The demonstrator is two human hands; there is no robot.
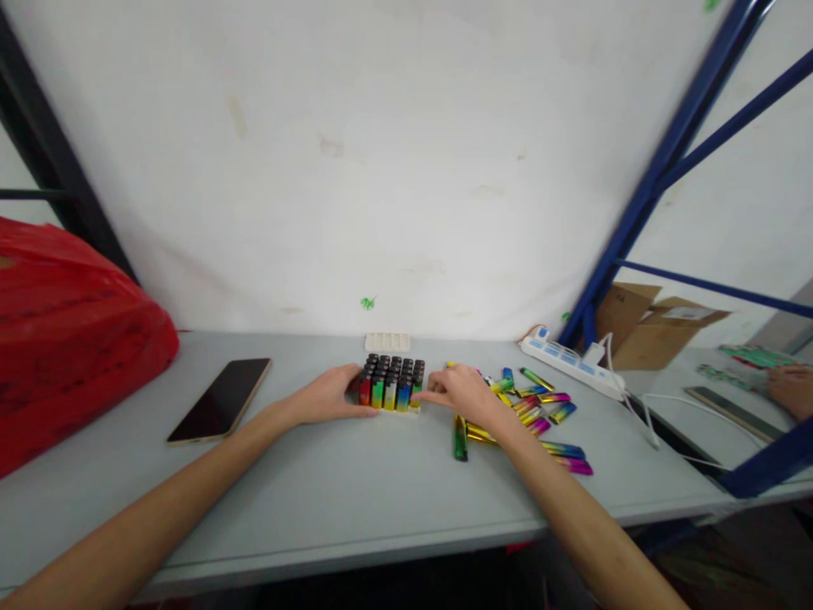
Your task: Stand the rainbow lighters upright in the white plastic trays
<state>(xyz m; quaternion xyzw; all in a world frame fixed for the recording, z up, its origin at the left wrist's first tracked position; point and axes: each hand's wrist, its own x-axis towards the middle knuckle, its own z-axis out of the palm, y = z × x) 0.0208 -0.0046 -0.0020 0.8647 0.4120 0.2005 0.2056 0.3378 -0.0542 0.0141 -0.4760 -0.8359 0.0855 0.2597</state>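
Rows of upright colourful lighters (391,385) with black tops stand packed in a white tray (399,413) near the middle of the table. My left hand (330,394) is at the block's left side, thumb along the front corner and fingers behind, holding the tray's edge. My right hand (461,392) is at the right side, its thumb reaching the front right lighter and its other fingers curled. Many loose metallic lighters (537,411) lie scattered to the right, partly hidden behind my right hand and forearm.
Behind the block lies an empty white tray (387,342). A phone (222,400) and a red bag (76,339) are on the left. At the right are a power strip (572,364), blue rack posts (641,203), a cardboard box (654,326) and another person's hand (793,385).
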